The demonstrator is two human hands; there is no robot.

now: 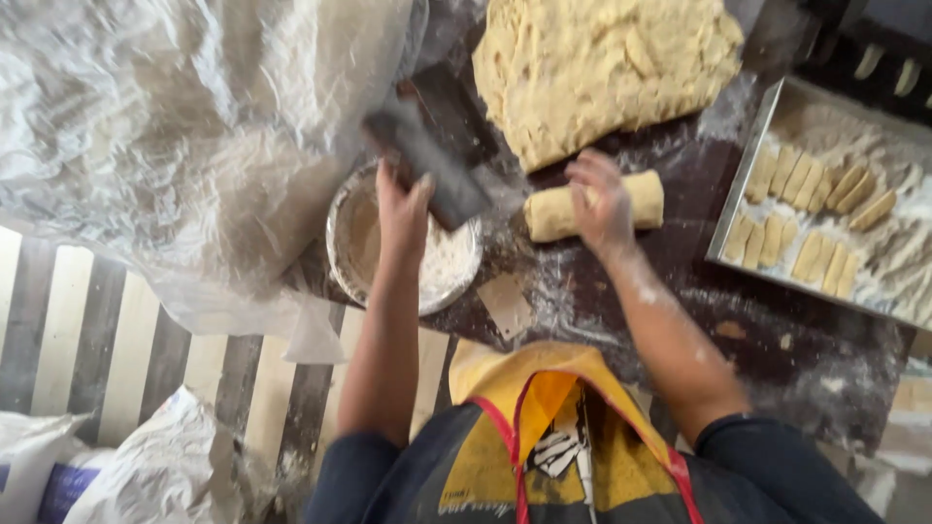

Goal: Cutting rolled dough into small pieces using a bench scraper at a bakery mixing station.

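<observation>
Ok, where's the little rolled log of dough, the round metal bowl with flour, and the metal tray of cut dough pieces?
pale rolled dough log (645,197), head view, its right end.
round metal flour bowl (451,267), head view, the flour inside.
metal tray of cut dough pieces (746,175), head view, its left rim.

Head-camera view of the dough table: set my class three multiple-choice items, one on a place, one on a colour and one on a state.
1. Where does the metal tray of cut dough pieces lie?
A. right of the dough roll
B. left of the bowl
C. on the floor

2. What colour is the apron?
A. green
B. yellow with red trim
C. white

3. What is the right hand doing?
A. hanging free
B. holding a spoon
C. resting on the dough roll

Answers:
1 A, the tray sits at the right edge beyond the roll.
2 B, yellow cloth with red edging shows.
3 C, the floured palm lies across the roll, while the left hand holds a dark scraper above the bowl.
</observation>
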